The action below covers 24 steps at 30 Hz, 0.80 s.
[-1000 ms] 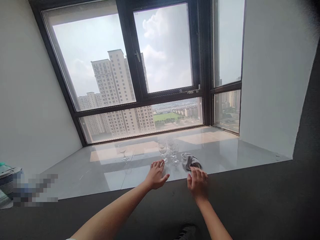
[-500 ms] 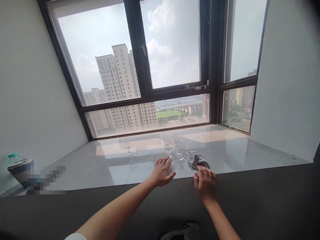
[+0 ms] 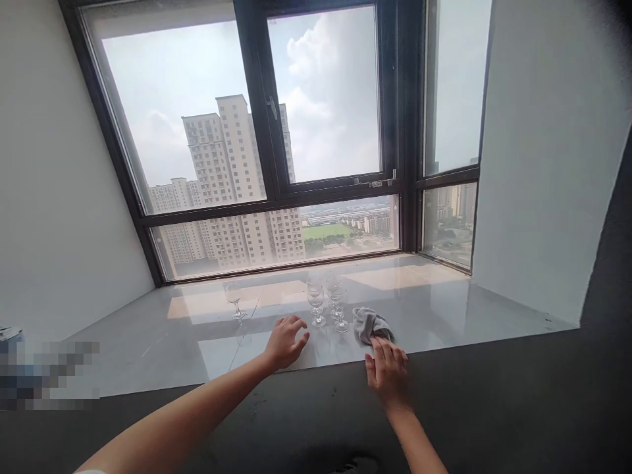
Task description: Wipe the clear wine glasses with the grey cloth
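Observation:
Several clear stemmed glasses stand upright in a group on the glossy grey windowsill. A single stemmed glass stands apart to their left. My left hand is over the sill's front part, left of the group, its fingers bent but apart and nothing in them. To the right of the glasses lies a crumpled grey cloth. The fingers of my right hand stretch out over the sill's front edge, with the fingertips on the near side of the cloth.
A dark-framed window rises behind the sill, with white walls on both sides. A partly blurred container stands at the far left. The sill's front edge drops to a dark grey wall face.
My left hand has moved left, away from the group of glasses. The right hand stays at the cloth. The whole view has shifted slightly to the right.

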Available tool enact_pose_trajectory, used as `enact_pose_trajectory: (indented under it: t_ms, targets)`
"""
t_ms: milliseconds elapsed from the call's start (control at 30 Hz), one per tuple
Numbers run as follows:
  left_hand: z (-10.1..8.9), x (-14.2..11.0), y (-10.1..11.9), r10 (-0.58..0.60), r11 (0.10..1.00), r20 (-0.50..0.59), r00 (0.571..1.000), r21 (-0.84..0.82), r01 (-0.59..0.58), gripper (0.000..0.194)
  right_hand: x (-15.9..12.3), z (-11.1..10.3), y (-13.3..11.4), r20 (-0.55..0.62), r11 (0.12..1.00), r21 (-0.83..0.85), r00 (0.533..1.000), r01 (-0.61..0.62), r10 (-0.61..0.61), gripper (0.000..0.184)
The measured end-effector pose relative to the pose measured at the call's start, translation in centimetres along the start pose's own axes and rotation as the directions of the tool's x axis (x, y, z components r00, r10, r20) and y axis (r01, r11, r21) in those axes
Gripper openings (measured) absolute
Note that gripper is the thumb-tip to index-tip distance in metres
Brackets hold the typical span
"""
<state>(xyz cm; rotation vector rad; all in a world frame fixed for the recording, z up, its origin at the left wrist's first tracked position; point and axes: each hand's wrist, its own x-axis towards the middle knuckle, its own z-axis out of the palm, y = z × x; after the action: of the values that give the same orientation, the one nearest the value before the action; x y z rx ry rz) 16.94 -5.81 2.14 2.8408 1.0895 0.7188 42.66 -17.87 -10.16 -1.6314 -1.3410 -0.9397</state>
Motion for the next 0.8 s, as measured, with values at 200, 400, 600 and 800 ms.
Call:
enact_pose_trajectory:
  t_ms: [200,400,600,800]
  targets:
    - [-3.2,1.2,-8.8,-0.515,0.836,-0.073,0.854,0.181,0.519,0.046,-0.3,0.2,0.0,0.001,0.998,0.057,1.000,-0.025,0.025,0.033]
    - [-5.8,0.7,-15.8,-0.772,0.602,-0.131,0.622,0.167,0.781,0.041,-0.3,0.2,0.0,0.010,0.996,0.080,1.000,-0.027,0.026,0.033]
    - [-6.4,1.6,-19.8,-0.869,0.471,-0.120,0.480,0.098,0.877,0.046,0.0,-0.4,-0.2,0.028,0.997,0.072,0.999,-0.036,0.034,0.032]
    - [-4.6,2.4,-23.1,-0.902,0.420,-0.101,0.419,0.012,0.907,0.054,0.2,-0.7,-0.4,0.039,0.996,0.078,0.998,-0.043,0.040,0.030]
